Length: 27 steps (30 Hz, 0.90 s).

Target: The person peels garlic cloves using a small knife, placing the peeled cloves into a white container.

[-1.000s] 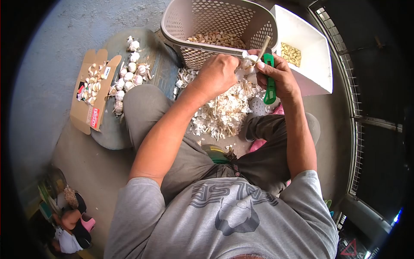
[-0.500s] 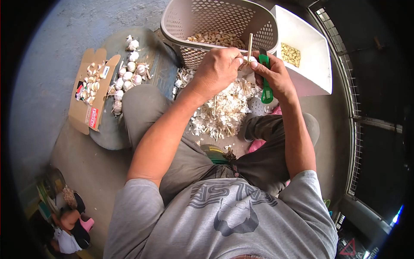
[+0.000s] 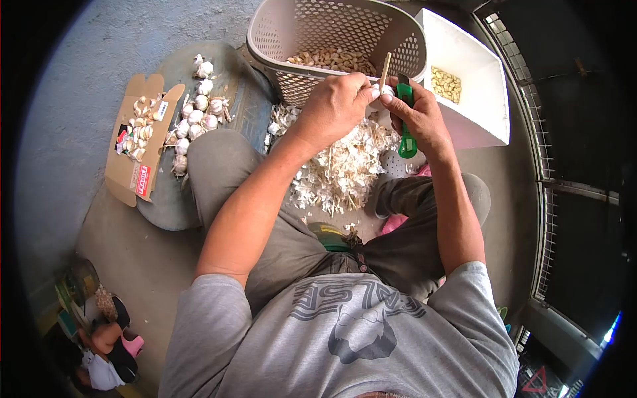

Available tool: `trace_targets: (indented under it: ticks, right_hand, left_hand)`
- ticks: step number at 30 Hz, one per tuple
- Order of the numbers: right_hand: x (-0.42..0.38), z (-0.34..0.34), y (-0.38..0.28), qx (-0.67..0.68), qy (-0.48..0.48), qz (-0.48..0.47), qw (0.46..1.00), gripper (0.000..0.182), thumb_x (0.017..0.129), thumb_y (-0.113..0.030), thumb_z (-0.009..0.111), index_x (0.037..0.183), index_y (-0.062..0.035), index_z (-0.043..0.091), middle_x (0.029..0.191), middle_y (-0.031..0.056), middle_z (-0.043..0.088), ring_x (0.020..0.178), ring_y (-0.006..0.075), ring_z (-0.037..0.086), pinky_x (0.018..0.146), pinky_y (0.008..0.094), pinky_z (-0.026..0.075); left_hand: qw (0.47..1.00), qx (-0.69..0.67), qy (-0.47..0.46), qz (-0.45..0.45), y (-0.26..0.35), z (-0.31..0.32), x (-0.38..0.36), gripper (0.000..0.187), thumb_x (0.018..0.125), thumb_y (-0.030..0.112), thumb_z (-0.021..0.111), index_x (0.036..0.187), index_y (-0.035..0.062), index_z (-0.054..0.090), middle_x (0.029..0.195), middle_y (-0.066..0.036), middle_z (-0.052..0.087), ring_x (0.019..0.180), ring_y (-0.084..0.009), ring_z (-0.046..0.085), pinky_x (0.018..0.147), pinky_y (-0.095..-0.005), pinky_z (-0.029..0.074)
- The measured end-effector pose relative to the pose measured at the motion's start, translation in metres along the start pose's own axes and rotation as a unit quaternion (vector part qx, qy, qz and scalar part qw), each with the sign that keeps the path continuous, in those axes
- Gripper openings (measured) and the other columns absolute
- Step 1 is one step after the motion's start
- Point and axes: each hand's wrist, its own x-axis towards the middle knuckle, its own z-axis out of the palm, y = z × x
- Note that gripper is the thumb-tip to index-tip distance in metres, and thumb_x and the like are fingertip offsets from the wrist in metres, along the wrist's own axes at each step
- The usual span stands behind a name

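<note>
Head view, forward and down.

Item: one garlic head (image 3: 386, 89), white and partly hidden by the fingers, in the gap between the two hands, level with both thumb tips. Its stem (image 3: 385, 69) points up, leaning slightly right, clear of the fingers, in front of the basket.

Left hand (image 3: 330, 109): grip narrow, thumb and bent forefinger pinched together on the left edge of the garlic head; remaining fingers curled.

Right hand (image 3: 424, 119): grip closed around a green cutter (image 3: 407, 136), dark end up, green handle hanging below the thumb. Thumb tip also touches the right edge of the garlic head, which sits just left of the cutter.

Beneath the hands: loose heap of peelings (image 3: 342, 169), pale, on the floor between the legs.

Beyond the hands: perforated basket (image 3: 295, 86), grey-brown, unpeeled-looking cloves at the bottom. Beside it, to the right: white box (image 3: 479, 79), yellowish cloves inside.

Left side: whole garlic heads (image 3: 199, 116), grouped on a worn blue-grey surface (image 3: 229, 69), well apart from the grip. Next to them: open cardboard box (image 3: 121, 179), red "FRAGILE" label, separated cloves (image 3: 141, 126) within.
</note>
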Motion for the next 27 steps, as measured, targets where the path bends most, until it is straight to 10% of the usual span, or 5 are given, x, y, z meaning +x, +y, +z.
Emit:
trace_targets:
  ticks: [27]
  right_hand:
    - [0.0001, 0.0056, -0.0028, -0.090, 0.018, -0.040, 0.995, 0.038, 0.094, -0.028, 0.078, 0.118, -0.0004, 0.066, 0.084, 0.0001, 0.069, 0.067, 0.0042, 0.054, 0.055, 0.0239, 0.042]
  left_hand:
    - [1.000, -0.020, 0.009, 0.002, -0.0078, 0.0033, 0.0027, 0.018, 0.093, 0.013, 0.069, 0.090, -0.0055, 0.068, 0.072, -0.018, 0.067, 0.063, -0.0251, 0.069, 0.061, -0.0396, 0.053]
